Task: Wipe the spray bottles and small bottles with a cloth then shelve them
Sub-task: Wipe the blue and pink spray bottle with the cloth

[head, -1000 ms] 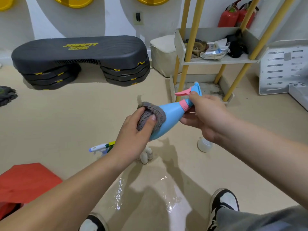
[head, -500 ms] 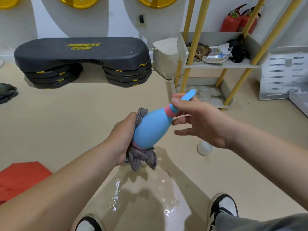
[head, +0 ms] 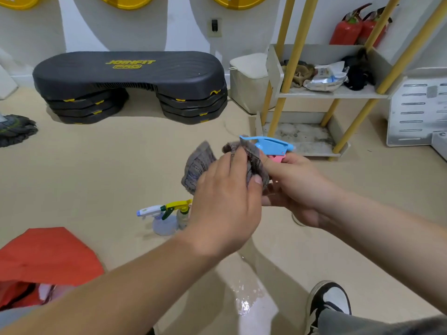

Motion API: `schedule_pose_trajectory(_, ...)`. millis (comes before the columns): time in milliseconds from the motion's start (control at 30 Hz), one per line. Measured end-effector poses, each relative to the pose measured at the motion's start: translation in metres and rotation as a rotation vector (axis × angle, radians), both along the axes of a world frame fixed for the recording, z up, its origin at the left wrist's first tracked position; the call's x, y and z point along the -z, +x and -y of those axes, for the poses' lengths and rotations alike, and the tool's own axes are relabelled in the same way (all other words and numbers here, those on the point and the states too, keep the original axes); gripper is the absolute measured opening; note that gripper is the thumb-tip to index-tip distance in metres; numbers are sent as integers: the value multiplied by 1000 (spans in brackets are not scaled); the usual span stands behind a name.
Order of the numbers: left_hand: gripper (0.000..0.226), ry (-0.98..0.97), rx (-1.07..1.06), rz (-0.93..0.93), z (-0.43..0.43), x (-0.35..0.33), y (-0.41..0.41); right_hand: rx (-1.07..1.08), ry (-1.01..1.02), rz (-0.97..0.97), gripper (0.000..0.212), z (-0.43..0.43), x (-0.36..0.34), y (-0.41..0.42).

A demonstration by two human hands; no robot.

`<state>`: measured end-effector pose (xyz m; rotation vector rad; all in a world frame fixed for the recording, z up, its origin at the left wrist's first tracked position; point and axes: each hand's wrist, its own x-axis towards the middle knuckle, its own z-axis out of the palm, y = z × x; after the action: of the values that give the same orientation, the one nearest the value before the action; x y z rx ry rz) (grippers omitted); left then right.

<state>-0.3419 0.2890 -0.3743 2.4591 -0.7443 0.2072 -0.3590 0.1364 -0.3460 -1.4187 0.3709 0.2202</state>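
My left hand presses a grey cloth around the neck of a blue spray bottle; only its blue nozzle head and pink trigger show, the body is hidden behind my hands. My right hand holds that bottle from the right, fingers under the trigger. On the floor below my left hand stand a clear spray bottle with a white and blue head and a small bottle with a yellow trigger. The yellow-poled shelf stands at the back right, its bottom tray stained.
A black step platform lies against the back wall. A red bag sits at the lower left, a mop head at far left. Water shines on the floor by my shoes. Rags and packets fill the middle shelf; fire extinguishers behind.
The cloth in my left hand has moved from the bottle's base up to its neck and nozzle. The bottle has turned, and my right hand now grips it below the trigger.
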Motion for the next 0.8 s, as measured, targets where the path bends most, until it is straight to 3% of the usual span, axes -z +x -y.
schedule_pose_trajectory(67,48,-101,43,-39,-3,1,3,20,-23,0,33,-1,-2,3)
schedule_pose_trajectory(133,34,-213,111,-180,-13,10,16,36,-53,0,37,3,-3,6)
schedule_pose_trajectory(200,28,-358,84,-524,-25,21,31,53,-59,-16,37,6,-4,6)
schedule_pose_trajectory(267,35,-493,-107,-924,-29,28,38,66,-45,-38,38,8,-3,5)
schedule_pose_trajectory(300,36,-525,-217,-1039,-29,28,40,70,-39,-45,38,9,-2,4)
schedule_pose_trajectory(333,35,-512,-301,-1054,-27,25,39,68,-40,-45,38,9,-2,3)
schedule_pose_trajectory(400,33,-450,-341,-903,-18,13,28,61,-38,-38,30,7,-2,3)
schedule_pose_trajectory(500,34,-176,-50,-248,-7,5,6,28,-5,-65,33,-2,-2,0)
schedule_pose_trajectory(567,28,-91,24,-55,-6,3,6,8,6,-58,37,-9,-1,0)
schedule_pose_trajectory(600,28,-119,53,-86,-9,3,13,31,11,-47,34,-10,-2,0)
schedule_pose_trajectory(667,27,-252,68,-315,-15,3,25,104,41,-34,27,-7,-5,3)
schedule_pose_trajectory(800,30,-468,-319,-978,-23,6,41,134,28,-36,29,6,0,5)
